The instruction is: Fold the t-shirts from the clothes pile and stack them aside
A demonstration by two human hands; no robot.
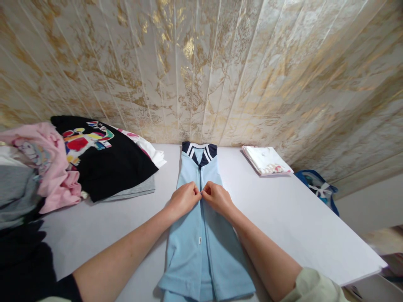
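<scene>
A light blue jacket (185, 247) lies front up on the table, its collar (209, 154) navy with white stripes and pointing away from me. Its front edges run down the middle, meeting near the neck and parted lower down, where a small white label shows. No sleeves are visible. With my left hand (185, 197) closed in a pinch, I grip the left front edge a little below the collar. Opposite it, almost touching, my right hand (218, 197) pinches the right front edge. The fingertips partly hide the cloth between them.
Left on the white table (267, 235) lie a black printed shirt (103, 163), a pink garment (58, 167), grey clothes (15, 193) and black cloth (25, 256). Folded white clothing (264, 159) sits back right. Beyond the right edge is a blue-trimmed bag (317, 186). A gold-patterned curtain (195, 84) hangs behind.
</scene>
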